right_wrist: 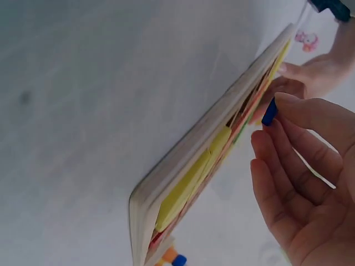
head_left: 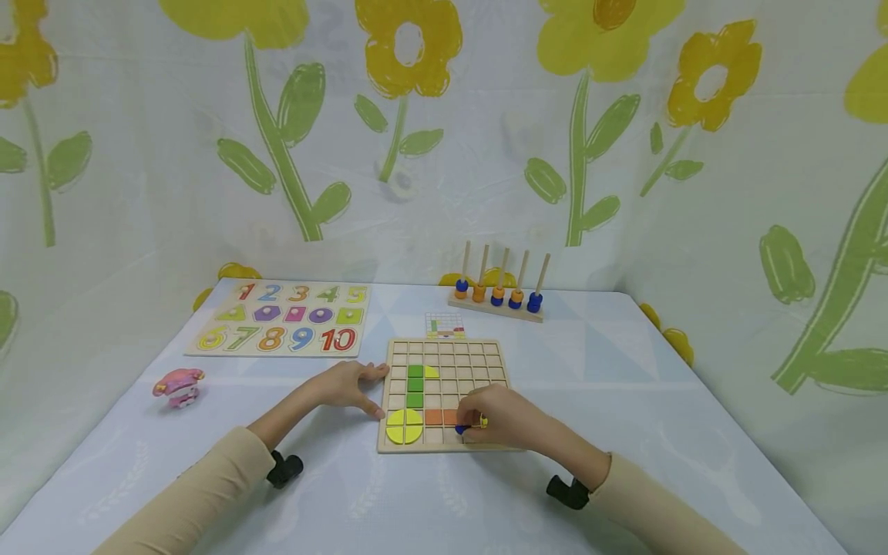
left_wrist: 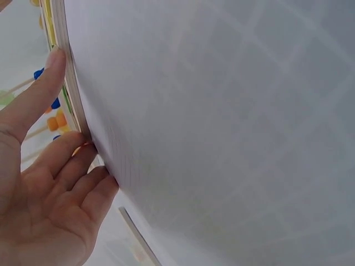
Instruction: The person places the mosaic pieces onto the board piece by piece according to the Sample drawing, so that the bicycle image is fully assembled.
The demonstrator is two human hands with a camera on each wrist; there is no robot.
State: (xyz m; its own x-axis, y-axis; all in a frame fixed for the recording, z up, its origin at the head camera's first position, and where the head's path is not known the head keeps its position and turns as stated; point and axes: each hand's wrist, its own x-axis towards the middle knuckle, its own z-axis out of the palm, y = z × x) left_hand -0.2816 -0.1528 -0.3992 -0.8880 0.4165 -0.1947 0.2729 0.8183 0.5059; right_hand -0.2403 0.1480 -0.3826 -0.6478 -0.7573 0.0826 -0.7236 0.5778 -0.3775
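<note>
A wooden grid board (head_left: pixel 479 374) lies on the table. It bears several green squares (head_left: pixel 415 385) in a column, a yellow quarter circle (head_left: pixel 431 371), several yellow quarters (head_left: pixel 405 426) forming a full circle, and orange squares (head_left: pixel 433 417) in a row. With thumb and fingers spread, my left hand (head_left: pixel 343 385) touches the board's left edge. Between thumb and fingertip my right hand (head_left: pixel 502 416) pinches a small blue piece (right_wrist: pixel 269 112) over the board's lower right part. That hand hides some cells; yellow pieces (right_wrist: pixel 186 191) show along there in the right wrist view.
Behind the board lies a small pattern card (head_left: pixel 445 324). A number and shape puzzle (head_left: pixel 315 314) is at the back left, a peg stand with blue and orange beads (head_left: pixel 496 308) at the back right. A pink figurine (head_left: pixel 179 385) sits on the left.
</note>
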